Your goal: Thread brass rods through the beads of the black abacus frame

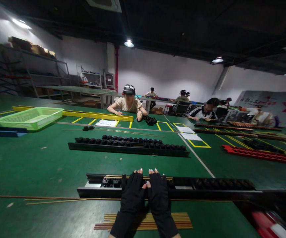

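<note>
Both hands wear black gloves that leave the fingertips bare. My left hand (133, 191) lies across a long black channel rail (207, 194), fingers stretched forward over it. Beside it, my right hand (157, 191) rests flat on the same rail, and the two thumbs meet at the middle. Thin brass-coloured rods (114, 177) run along the rail's far side and pass beneath my fingers. Small black block-like parts (112, 182) sit in the channel at left, with more at right. Under my wrists lies a row of loose brass-coloured rods (182, 220). What the palms cover is hidden.
Farther off stands another black rail (128, 150) filled with small black parts. A light green basket (29, 125) and a yellow rail (95, 115) lie at back left, a red rail (257, 153) at right. One co-worker (128, 103) sits across the green table (46, 165).
</note>
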The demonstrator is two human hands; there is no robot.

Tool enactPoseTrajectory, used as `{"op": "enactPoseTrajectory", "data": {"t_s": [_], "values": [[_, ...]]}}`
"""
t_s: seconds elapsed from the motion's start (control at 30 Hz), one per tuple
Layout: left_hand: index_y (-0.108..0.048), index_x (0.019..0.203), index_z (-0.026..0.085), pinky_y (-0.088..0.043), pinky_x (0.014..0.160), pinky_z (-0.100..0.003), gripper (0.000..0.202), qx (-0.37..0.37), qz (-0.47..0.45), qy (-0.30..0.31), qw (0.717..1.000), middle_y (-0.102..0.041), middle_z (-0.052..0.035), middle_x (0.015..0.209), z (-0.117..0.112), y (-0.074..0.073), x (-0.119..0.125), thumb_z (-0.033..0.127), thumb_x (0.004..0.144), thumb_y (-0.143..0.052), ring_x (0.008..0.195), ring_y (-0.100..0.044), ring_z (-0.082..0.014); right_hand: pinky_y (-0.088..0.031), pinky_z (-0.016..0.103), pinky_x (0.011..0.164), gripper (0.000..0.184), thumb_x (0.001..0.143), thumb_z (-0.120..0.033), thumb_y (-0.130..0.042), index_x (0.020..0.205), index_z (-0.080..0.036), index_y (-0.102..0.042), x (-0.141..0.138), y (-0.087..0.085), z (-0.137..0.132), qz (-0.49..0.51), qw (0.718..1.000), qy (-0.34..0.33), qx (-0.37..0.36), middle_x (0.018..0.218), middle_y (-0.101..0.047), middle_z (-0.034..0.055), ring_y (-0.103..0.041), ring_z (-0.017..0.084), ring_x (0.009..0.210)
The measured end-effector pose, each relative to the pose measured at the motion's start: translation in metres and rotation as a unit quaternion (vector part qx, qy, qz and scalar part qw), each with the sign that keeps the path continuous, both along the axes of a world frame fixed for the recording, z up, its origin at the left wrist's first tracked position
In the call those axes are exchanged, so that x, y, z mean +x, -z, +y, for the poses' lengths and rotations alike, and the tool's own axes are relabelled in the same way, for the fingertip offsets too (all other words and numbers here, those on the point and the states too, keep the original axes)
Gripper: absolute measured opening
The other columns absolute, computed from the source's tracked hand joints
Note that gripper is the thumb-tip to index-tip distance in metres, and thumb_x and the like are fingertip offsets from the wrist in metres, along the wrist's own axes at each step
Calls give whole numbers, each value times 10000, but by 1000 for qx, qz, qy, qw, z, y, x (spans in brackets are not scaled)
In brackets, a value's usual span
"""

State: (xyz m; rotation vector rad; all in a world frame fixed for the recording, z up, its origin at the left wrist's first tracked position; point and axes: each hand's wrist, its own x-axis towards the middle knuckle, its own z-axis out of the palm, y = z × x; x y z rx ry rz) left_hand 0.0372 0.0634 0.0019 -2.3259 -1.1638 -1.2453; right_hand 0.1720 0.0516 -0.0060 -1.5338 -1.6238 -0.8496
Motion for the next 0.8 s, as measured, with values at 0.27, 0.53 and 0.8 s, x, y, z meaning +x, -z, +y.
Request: {"op": "enactPoseTrajectory", "data": {"t_s": [0.27,0.53,0.8], "values": [[-629,1194,283,-126,1168,-570,351,5,38,-11,999,-533,-69,1430,4,-1,-6,236,855,-550,1319,-468,-273,-273,420,1105,376,981,-198,-359,1201,-156,-661,-5,3,2,31,999,-9,13,1196,-707,56,-574,222,1191],[-496,1371,249,-149,1172,-534,490,-6,44,-25,999,-562,-78,1400,3,-6,-6,179,886,-492,1292,-497,-261,-265,430,1126,385,958,-163,-376,1257,-119,-615,4,-7,-10,3,999,-15,-42,1263,-667,88,-510,221,1277],[-574,1274,286,-207,1130,-593,449,-27,50,2,998,-503,-101,1451,0,-7,-9,295,826,-589,1326,-458,-308,-220,465,1121,378,969,-165,-354,1221,-128,-634,16,-7,-10,-6,998,48,-44,1226,-691,74,-557,244,1218]]}}
